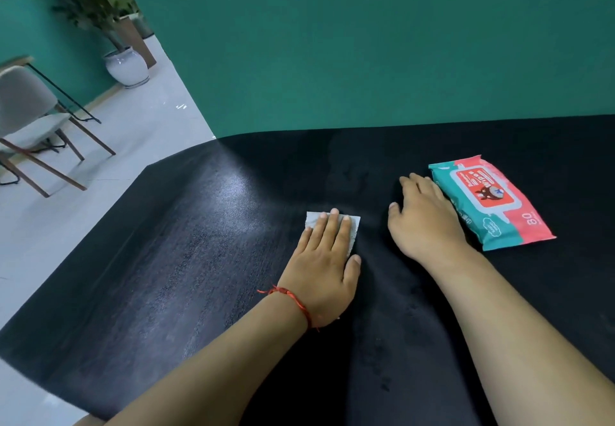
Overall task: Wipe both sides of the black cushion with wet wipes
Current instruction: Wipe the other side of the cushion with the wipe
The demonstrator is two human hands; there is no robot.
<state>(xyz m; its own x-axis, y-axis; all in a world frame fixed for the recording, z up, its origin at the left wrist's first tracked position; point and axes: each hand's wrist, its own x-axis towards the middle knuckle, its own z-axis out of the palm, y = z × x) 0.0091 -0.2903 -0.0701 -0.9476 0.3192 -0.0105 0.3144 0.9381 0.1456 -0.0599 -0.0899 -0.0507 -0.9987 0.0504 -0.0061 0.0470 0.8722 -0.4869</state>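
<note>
One face of the black cushion [186, 259] is showing, filling the lower half of the frame, and you are wiping it. Your left hand [324, 259] is lying flat with straight fingers, pressing a wet wipe [313, 220] onto the fabric just below centre frame. Your right hand [424, 217] is resting spread and flat on the cushion, holding nothing, just beside the wipes pack [492, 202] at the right. A streaky sheen left of centre suggests that stretch is already damp, while the right part is looking matte, so this face seems about half done. Whether the hidden face has been wiped, the frame is not telling.
</note>
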